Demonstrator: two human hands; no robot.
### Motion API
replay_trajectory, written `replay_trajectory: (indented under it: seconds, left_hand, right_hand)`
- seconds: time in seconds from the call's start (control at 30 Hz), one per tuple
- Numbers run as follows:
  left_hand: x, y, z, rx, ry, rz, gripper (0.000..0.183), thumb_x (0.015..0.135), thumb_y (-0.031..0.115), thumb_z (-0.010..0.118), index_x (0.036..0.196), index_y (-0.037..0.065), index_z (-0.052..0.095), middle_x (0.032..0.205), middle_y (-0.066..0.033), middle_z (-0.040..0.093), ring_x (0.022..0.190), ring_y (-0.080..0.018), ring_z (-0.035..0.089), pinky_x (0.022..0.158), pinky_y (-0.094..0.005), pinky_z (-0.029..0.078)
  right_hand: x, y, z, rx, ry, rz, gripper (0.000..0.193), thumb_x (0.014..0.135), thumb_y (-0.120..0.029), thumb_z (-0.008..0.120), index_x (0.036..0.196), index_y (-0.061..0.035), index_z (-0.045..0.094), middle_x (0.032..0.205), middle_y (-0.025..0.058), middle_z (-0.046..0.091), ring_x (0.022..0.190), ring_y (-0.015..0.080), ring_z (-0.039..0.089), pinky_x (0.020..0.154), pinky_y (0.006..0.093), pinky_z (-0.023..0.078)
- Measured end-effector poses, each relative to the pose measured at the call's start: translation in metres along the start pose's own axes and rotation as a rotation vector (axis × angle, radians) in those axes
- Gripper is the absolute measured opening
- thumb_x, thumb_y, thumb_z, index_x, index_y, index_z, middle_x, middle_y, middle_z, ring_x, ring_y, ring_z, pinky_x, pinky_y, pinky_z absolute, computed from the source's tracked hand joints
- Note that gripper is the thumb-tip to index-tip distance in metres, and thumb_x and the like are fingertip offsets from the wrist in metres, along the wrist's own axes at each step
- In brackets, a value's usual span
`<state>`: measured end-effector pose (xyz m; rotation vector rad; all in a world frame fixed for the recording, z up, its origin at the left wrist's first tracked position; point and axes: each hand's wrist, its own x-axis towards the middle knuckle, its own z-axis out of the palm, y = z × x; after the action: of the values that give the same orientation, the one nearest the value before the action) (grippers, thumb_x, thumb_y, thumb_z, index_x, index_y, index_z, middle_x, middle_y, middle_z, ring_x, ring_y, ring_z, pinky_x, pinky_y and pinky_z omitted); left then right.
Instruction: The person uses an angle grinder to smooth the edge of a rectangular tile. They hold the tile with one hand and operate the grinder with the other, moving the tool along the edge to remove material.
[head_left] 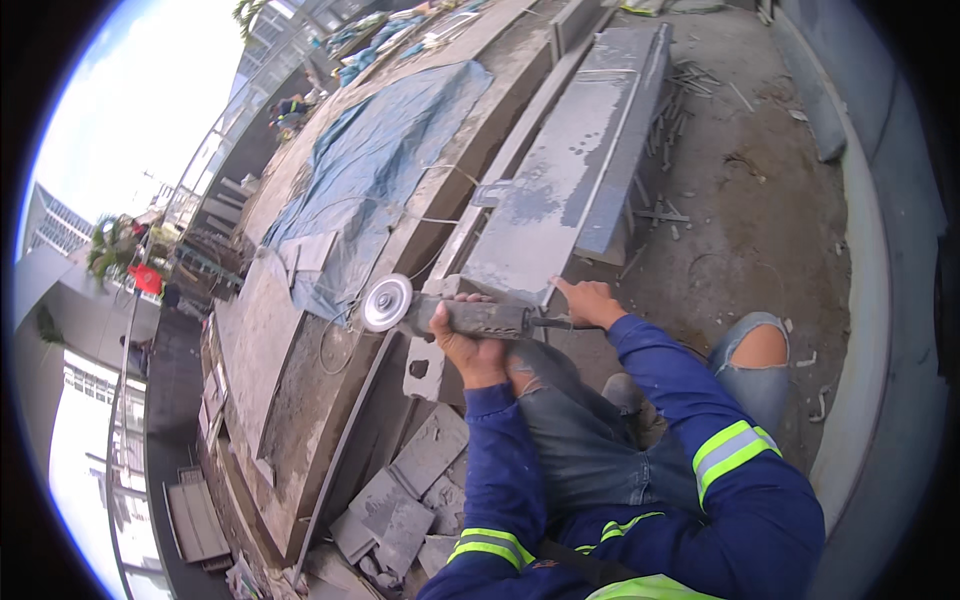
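Note:
My left hand (475,350) is wrapped round the dusty body of an angle grinder (485,318). The grinder's pale round disc (387,303) faces up at its left end, out over the ledge. From the right end a dark cord (560,323) runs below my right hand (592,303). That hand has its index finger stretched out to the near end of a long grey stone slab (540,215); the other fingers are partly curled, with nothing visible in them. The slab's surface has darker, wet-looking patches, and a pale straight strip (612,165) runs along its length.
A hollow concrete block (425,370) stands below the grinder, near broken grey tiles (395,510). Blue tarp (380,150) covers part of the raised concrete platform on the left. Small sticks (668,125) litter the ground beside the slab. A grey wall (880,200) curves along the right.

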<state>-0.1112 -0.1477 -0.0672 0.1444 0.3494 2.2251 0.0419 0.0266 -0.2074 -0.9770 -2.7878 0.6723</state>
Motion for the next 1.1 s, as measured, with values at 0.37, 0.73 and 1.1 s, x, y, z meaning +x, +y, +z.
replay_trajectory:
  seconds: [0.37, 0.73, 1.1]
  left_hand:
    - [0.008, -0.007, 0.005, 0.081, 0.012, -0.104, 0.029, 0.090, 0.025, 0.081, 0.109, 0.009, 0.064, 0.100, -0.0040, 0.069, 0.095, -0.0222, 0.068, 0.095, -0.0443, 0.056]
    - [0.006, -0.022, 0.012, 0.100, 0.020, -0.018, 0.031, 0.088, 0.027, 0.081, 0.108, 0.010, 0.064, 0.098, -0.0044, 0.068, 0.094, -0.0238, 0.068, 0.094, -0.0474, 0.056]
    - [0.008, -0.002, -0.009, -0.022, 0.085, 0.032, 0.030, 0.085, 0.030, 0.082, 0.102, 0.013, 0.065, 0.095, -0.0029, 0.068, 0.095, -0.0223, 0.069, 0.095, -0.0469, 0.057]
  right_hand:
    - [-0.022, 0.004, -0.073, 0.310, -0.050, 0.071, 0.059, 0.097, -0.036, 0.069, 0.146, -0.0030, 0.066, 0.126, 0.0283, 0.076, 0.118, 0.0449, 0.073, 0.105, 0.0541, 0.055]
    - [-0.062, -0.022, -0.200, 0.259, 0.651, -0.047, 0.064, 0.100, -0.028, 0.072, 0.158, -0.0037, 0.056, 0.144, 0.0268, 0.067, 0.138, 0.0419, 0.062, 0.118, 0.0464, 0.048]
    - [-0.034, 0.036, -0.150, 0.741, 0.271, 0.167, 0.064, 0.099, -0.042, 0.072, 0.144, 0.0026, 0.068, 0.132, 0.0303, 0.074, 0.129, 0.0372, 0.070, 0.111, 0.0414, 0.052]
